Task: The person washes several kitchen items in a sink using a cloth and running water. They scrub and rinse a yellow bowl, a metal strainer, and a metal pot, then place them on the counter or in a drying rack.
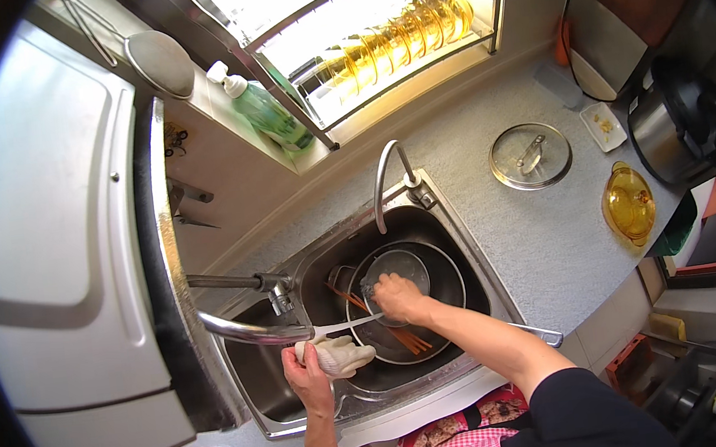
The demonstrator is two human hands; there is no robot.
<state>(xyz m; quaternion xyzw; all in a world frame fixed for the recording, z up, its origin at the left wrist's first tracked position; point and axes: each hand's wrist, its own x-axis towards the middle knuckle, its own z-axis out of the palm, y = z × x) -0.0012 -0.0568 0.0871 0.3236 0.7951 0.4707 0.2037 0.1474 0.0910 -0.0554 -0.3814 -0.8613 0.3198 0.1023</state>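
Observation:
A white knitted glove [346, 357] hangs from my left hand [309, 378], pinched by its cuff over the divider of the double-bowl steel sink [271, 396]. My right hand [397, 298] reaches into a round metal bowl [410, 270], fingers curled downward. Something greyish shows beside its fingertips; whether they grip it I cannot tell. The bowl sits inside a wide metal pan [452, 308] in the larger basin. Brown chopsticks [411, 341] lie across the pan, partly hidden by my right forearm. Water runs from the chrome faucet spout [258, 329] towards my right hand.
A second, curved faucet [385, 175] rises behind the basin. On the right counter are a glass lid [530, 157], an amber glass lid [629, 205], a small white dish [603, 127] and an electric cooker [678, 124]. A green pump bottle [268, 112] stands on the ledge.

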